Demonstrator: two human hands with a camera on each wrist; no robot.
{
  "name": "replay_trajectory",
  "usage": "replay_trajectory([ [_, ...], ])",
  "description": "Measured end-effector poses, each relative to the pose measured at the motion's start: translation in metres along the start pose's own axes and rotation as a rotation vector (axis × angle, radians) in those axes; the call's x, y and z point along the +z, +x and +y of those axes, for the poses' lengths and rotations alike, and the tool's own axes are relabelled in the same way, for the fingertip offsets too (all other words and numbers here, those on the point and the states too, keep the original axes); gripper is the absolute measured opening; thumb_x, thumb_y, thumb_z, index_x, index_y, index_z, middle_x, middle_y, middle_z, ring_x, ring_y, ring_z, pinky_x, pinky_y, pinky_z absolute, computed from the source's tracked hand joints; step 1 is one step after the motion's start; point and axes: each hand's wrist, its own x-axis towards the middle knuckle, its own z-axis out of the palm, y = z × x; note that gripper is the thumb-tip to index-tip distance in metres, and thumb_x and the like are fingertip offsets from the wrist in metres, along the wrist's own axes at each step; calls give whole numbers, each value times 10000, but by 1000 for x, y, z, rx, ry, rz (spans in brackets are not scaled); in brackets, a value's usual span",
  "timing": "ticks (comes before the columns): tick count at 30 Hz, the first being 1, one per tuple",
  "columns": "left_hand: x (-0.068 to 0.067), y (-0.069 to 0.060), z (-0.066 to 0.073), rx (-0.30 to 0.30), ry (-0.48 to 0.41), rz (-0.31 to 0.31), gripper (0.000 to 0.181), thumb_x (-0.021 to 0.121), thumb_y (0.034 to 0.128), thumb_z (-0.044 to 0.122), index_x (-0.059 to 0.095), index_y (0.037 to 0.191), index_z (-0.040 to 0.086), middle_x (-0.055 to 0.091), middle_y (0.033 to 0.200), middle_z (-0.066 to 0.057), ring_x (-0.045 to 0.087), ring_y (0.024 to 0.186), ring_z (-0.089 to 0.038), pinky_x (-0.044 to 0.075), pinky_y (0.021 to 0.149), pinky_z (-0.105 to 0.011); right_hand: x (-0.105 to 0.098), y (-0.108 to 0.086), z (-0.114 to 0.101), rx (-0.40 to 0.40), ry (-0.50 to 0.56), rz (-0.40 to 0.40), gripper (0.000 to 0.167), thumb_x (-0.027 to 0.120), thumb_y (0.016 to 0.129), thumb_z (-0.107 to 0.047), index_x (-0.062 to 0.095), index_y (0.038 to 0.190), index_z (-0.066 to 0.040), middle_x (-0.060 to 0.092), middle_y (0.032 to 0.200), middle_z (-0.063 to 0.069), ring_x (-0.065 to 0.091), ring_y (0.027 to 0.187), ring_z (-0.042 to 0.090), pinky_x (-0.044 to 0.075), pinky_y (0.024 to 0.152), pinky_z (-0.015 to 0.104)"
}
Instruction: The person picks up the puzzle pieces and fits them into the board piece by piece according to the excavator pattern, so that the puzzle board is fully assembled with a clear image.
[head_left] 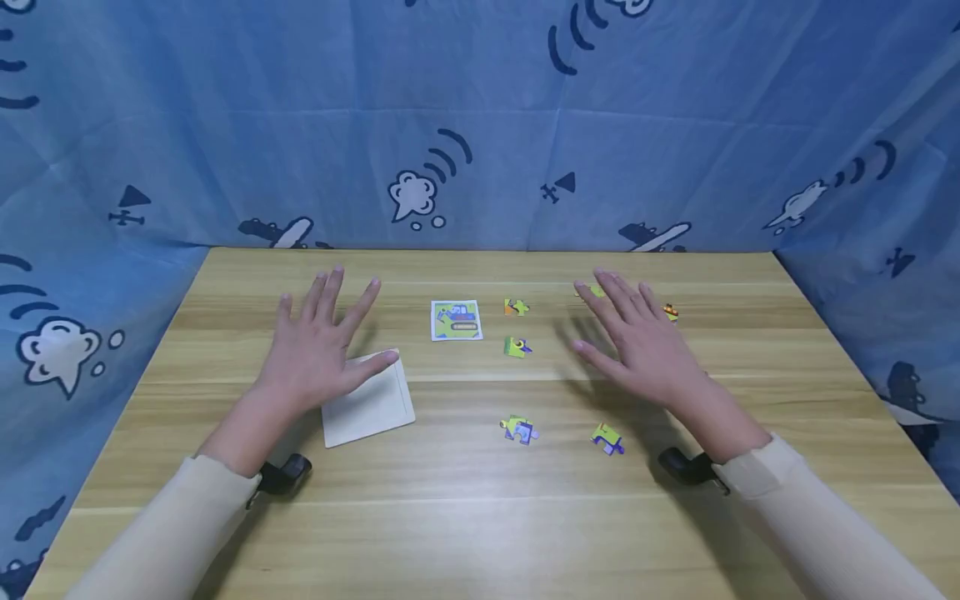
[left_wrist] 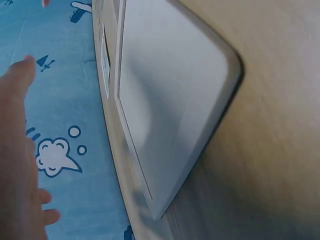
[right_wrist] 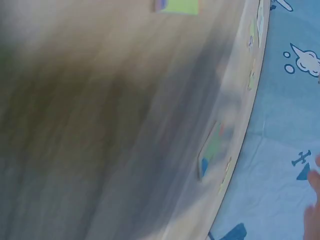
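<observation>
My left hand, fingers spread, is held over the left of the table, its thumb overlapping a white board in the head view. The board lies flat below that hand in the left wrist view. My right hand has its fingers spread and holds nothing; it partly covers a green puzzle piece. Between the hands lie a small picture card with a digger, a piece with orange and a green piece. Nearer are a blue-and-yellow piece and another green piece.
A red-and-yellow piece lies just beyond the right hand's fingers. The wooden table ends at a blue patterned cloth behind and at both sides. Each wrist wears a black device.
</observation>
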Motion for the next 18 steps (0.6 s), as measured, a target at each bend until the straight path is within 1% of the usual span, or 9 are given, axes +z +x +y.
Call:
replay_trajectory([
  [3,1,-3,2,15,-23,-54,997,512,923,790,103,1699,316,113,1752,-236,186,1603,-487,273,1179,-771,2,6,-4,-78,62,-51,690,519,1081,-431,254,1679,-211,240,1748,135,248,1614,382,149,1311,599],
  [5,1,-6,3,21,-59,-92,1016,513,914,807,121,1700,296,170,1733,-247,257,1572,-498,349,1135,-759,4,11,-7,-135,91,-81,625,523,1094,-360,323,1655,-170,322,1716,136,319,1585,380,213,1297,591],
  [7,1,-10,4,23,-86,-137,1055,511,897,836,136,1699,263,236,1701,-266,320,1533,-506,415,1079,-746,5,17,-10,-190,110,-109,565,547,1091,-271,398,1618,-133,407,1671,131,386,1552,369,285,1275,574],
  [10,0,-18,3,16,-113,-205,1131,540,855,867,185,1691,194,321,1648,-283,375,1489,-495,476,1014,-721,9,27,-14,-262,130,-145,505,579,1053,-92,498,1550,-84,510,1600,128,468,1499,351,391,1219,549],
  [12,-2,-23,2,6,-120,-241,1187,590,812,878,240,1672,138,370,1605,-286,413,1445,-479,510,965,-699,12,33,-19,-283,155,-184,516,561,1028,-4,519,1536,-88,528,1591,111,486,1492,334,420,1201,530],
  [14,-3,-29,1,-10,-131,-268,1240,653,759,878,296,1646,87,411,1560,-278,451,1383,-454,529,926,-676,15,37,-23,-292,184,-230,574,528,998,75,516,1544,-102,514,1609,94,476,1506,323,420,1203,522],
  [16,-4,-33,0,-23,-142,-291,1279,702,713,874,329,1620,54,439,1519,-267,477,1324,-431,531,904,-660,18,40,-28,-297,196,-268,578,520,1013,67,506,1557,-125,490,1633,78,455,1525,312,404,1218,512],
  [18,-5,-38,-1,-32,-146,-312,1309,735,673,874,349,1600,34,459,1488,-258,490,1291,-415,527,908,-655,20,43,-31,-308,198,-297,572,528,1022,56,499,1563,-128,471,1648,73,442,1536,309,390,1228,510],
])
